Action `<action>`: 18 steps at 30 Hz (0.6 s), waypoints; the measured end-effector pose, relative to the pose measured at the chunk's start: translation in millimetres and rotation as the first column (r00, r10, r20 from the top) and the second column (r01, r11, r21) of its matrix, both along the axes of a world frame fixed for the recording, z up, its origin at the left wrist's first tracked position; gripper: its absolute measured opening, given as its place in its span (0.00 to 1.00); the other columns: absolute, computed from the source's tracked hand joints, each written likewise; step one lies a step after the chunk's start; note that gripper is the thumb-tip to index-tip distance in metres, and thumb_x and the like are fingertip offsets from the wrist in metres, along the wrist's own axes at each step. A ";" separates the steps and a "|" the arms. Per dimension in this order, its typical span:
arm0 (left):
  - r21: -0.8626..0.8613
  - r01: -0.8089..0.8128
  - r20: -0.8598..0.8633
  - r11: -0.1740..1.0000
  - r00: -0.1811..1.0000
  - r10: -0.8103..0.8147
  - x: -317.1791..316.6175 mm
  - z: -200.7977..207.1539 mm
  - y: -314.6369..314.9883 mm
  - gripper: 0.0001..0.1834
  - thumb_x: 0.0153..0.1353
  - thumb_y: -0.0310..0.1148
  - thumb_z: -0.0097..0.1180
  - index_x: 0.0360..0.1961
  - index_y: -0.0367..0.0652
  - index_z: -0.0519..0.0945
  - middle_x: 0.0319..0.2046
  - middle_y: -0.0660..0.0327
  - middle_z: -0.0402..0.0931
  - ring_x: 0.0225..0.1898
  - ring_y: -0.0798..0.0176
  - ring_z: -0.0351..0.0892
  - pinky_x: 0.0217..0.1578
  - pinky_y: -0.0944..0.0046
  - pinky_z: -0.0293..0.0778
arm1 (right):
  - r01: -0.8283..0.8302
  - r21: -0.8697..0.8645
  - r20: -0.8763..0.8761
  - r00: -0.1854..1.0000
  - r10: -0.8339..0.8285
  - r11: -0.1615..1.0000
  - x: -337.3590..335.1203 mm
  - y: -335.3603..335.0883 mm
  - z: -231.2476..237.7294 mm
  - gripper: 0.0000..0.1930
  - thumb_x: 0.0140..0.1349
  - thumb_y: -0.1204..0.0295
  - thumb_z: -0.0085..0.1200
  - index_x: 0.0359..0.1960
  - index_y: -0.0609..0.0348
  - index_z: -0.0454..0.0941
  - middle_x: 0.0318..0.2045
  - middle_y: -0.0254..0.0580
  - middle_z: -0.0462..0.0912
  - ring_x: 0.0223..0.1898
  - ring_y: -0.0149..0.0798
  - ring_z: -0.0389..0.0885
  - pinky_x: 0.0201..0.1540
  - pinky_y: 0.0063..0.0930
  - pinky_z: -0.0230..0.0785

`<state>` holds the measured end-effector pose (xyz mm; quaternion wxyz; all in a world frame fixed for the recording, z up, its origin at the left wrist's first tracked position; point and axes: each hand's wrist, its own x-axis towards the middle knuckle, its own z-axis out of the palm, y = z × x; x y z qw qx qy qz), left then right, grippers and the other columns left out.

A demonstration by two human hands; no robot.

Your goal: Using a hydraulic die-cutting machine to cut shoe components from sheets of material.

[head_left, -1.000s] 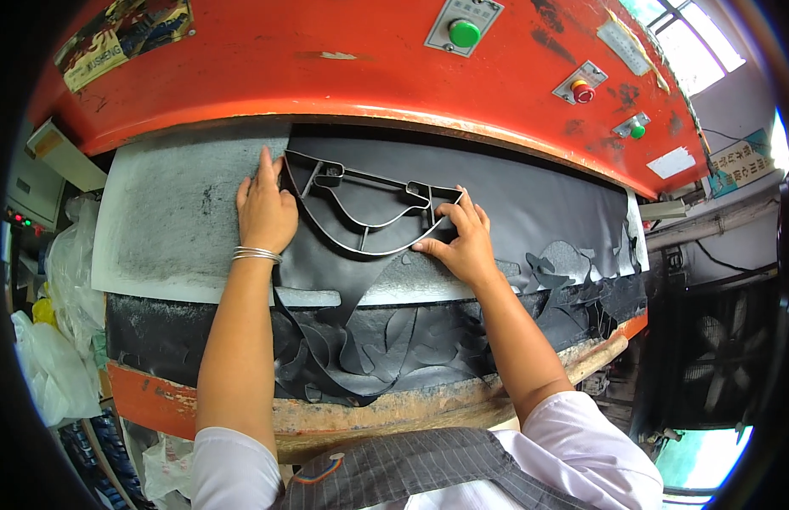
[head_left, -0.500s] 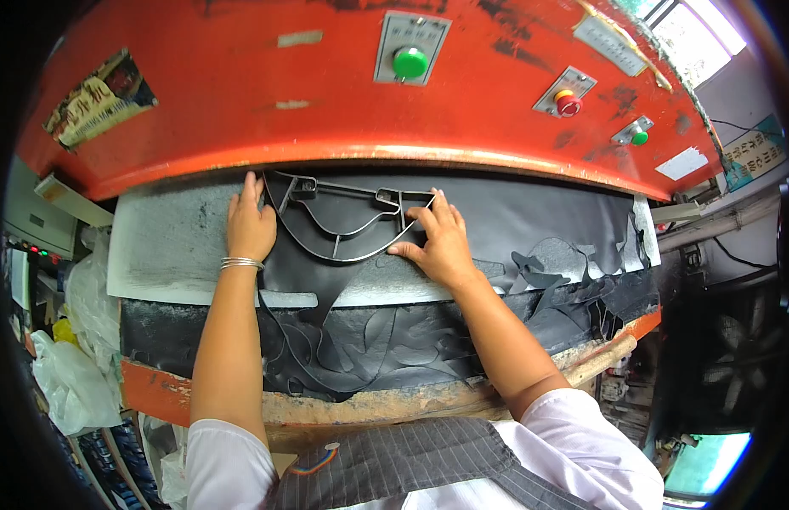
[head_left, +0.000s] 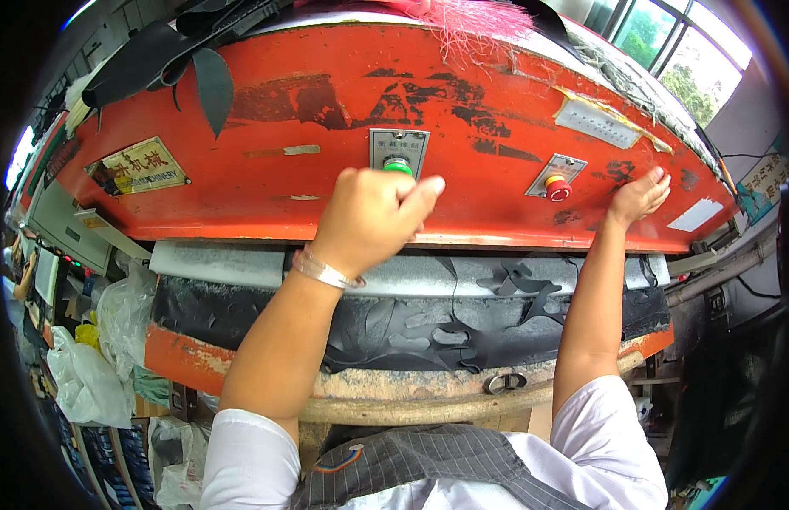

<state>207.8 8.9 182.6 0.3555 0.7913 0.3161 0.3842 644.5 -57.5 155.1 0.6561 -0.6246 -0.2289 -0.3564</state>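
Note:
My left hand [head_left: 369,212] is closed, its fingers curled and thumb sticking out, right at the green push button [head_left: 398,166] on the red press beam [head_left: 267,170]. The hand covers the lower part of that button; contact cannot be made out. A bangle circles this wrist. Farther right, my right hand [head_left: 641,195] lies against the beam's front with its fingers stretched out, hiding the spot beneath it. Between the hands sits a red mushroom-shaped stop button [head_left: 557,189]. Under the beam, black sheet scraps [head_left: 530,285] lie on the pale cutting board [head_left: 216,263]. The cutting die is out of sight.
Cut black offcuts [head_left: 403,327] drape along the machine's front. A small metal ring-shaped piece [head_left: 505,384] rests on the worn front ledge [head_left: 394,387]. Black strips [head_left: 190,51] and pink fringe [head_left: 479,25] lie on top of the beam. Plastic bags [head_left: 88,374] hang at left.
Both hands have let go of the metal cutting die and risen to the beam's front, the left to the middle green button, the right farther right. The view has tilted upward.

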 end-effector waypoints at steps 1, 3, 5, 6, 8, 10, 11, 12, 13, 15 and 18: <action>0.053 -0.032 -0.042 0.998 0.999 0.034 2.3 -0.4 12.3 0.24 0.63 0.44 0.56 0.15 0.37 0.80 0.11 0.56 0.76 0.16 0.63 0.80 0.21 0.64 0.74 | 0.037 -0.058 -0.010 0.999 -0.038 0.998 -7.1 4.7 -1.5 0.39 0.72 0.46 0.36 0.68 0.72 0.55 0.69 0.61 0.56 0.70 0.53 0.53 0.71 0.42 0.46; -0.155 -0.115 -0.053 0.981 0.993 0.109 -3.6 -2.7 27.3 0.24 0.64 0.43 0.53 0.14 0.38 0.79 0.13 0.54 0.77 0.16 0.56 0.80 0.24 0.59 0.75 | 0.055 -0.118 -0.023 0.998 -0.058 0.992 -33.6 7.1 1.2 0.39 0.71 0.45 0.36 0.69 0.71 0.53 0.70 0.61 0.54 0.71 0.53 0.53 0.71 0.42 0.44; 0.084 -0.124 -0.087 0.989 0.988 0.131 -9.6 -13.8 19.6 0.24 0.64 0.43 0.53 0.14 0.38 0.78 0.13 0.50 0.74 0.16 0.50 0.77 0.22 0.56 0.72 | -0.469 0.294 -0.119 0.847 0.519 0.833 -62.9 -14.4 9.3 0.39 0.71 0.47 0.37 0.70 0.69 0.50 0.72 0.58 0.49 0.72 0.51 0.50 0.72 0.41 0.41; 0.150 -0.168 -0.136 0.974 0.973 0.189 -16.3 -23.8 14.1 0.22 0.64 0.42 0.56 0.19 0.35 0.81 0.14 0.58 0.77 0.17 0.69 0.79 0.20 0.64 0.72 | -0.421 0.162 -0.122 0.889 0.442 0.892 -65.5 -23.4 1.7 0.37 0.72 0.50 0.37 0.71 0.68 0.48 0.73 0.55 0.47 0.72 0.48 0.49 0.72 0.39 0.39; 0.074 -0.156 -0.271 0.985 0.947 0.170 -35.7 -54.8 -22.3 0.22 0.64 0.45 0.57 0.19 0.40 0.80 0.14 0.52 0.72 0.16 0.63 0.72 0.20 0.61 0.66 | -0.478 -0.064 -0.104 0.876 0.470 0.876 -92.6 -50.2 -29.8 0.35 0.73 0.53 0.38 0.71 0.68 0.49 0.72 0.53 0.49 0.73 0.46 0.47 0.73 0.39 0.38; -0.120 -0.077 -0.382 0.990 0.924 0.025 -55.8 -83.1 -65.6 0.21 0.63 0.47 0.55 0.20 0.43 0.80 0.20 0.50 0.76 0.23 0.44 0.77 0.26 0.52 0.71 | -0.643 -0.322 -0.133 0.757 0.640 0.695 -113.8 -89.1 -85.8 0.28 0.70 0.60 0.46 0.65 0.67 0.63 0.66 0.48 0.63 0.67 0.43 0.59 0.69 0.38 0.47; -0.093 -0.041 -0.405 0.995 0.914 0.000 -72.3 -104.5 -86.0 0.19 0.62 0.47 0.55 0.23 0.44 0.82 0.23 0.51 0.79 0.26 0.45 0.79 0.29 0.51 0.74 | -0.863 -0.267 -0.490 0.505 0.710 0.429 -138.6 -115.6 -119.4 0.29 0.60 0.66 0.58 0.63 0.61 0.67 0.62 0.46 0.68 0.63 0.44 0.66 0.64 0.40 0.60; -0.128 -0.064 -0.453 0.990 0.892 0.000 -91.3 -122.2 -106.9 0.17 0.62 0.47 0.55 0.27 0.45 0.84 0.27 0.53 0.81 0.30 0.47 0.81 0.32 0.51 0.75 | -0.629 -0.705 -0.180 0.605 0.775 0.328 -178.0 -129.4 -114.9 0.31 0.56 0.59 0.63 0.59 0.61 0.71 0.59 0.48 0.72 0.59 0.47 0.70 0.60 0.41 0.62; -0.075 -0.083 -0.520 0.994 0.853 0.032 -106.8 -133.0 -125.7 0.16 0.62 0.46 0.55 0.31 0.46 0.85 0.30 0.53 0.81 0.33 0.47 0.81 0.33 0.51 0.76 | -0.554 -0.821 -0.191 0.494 0.848 0.138 -216.0 -144.4 -109.8 0.35 0.54 0.51 0.64 0.58 0.61 0.72 0.57 0.52 0.73 0.57 0.50 0.72 0.58 0.43 0.62; -0.154 -0.113 -0.555 0.982 0.832 0.009 -120.4 -142.4 -154.9 0.12 0.59 0.41 0.59 0.33 0.45 0.86 0.32 0.55 0.82 0.35 0.50 0.81 0.38 0.54 0.75 | -0.418 -0.887 -0.340 0.300 0.891 -0.198 -273.4 -163.4 -109.1 0.39 0.51 0.43 0.63 0.58 0.59 0.73 0.54 0.51 0.76 0.56 0.51 0.72 0.59 0.47 0.60; 0.101 -0.176 -0.455 0.979 0.867 0.202 -120.1 -162.3 -177.4 0.08 0.58 0.37 0.58 0.31 0.45 0.85 0.33 0.57 0.78 0.40 0.49 0.75 0.47 0.53 0.69 | -0.330 -0.916 -0.335 0.318 0.887 -0.227 -325.3 -171.9 -131.3 0.31 0.49 0.56 0.66 0.53 0.58 0.75 0.46 0.46 0.78 0.50 0.47 0.75 0.52 0.39 0.66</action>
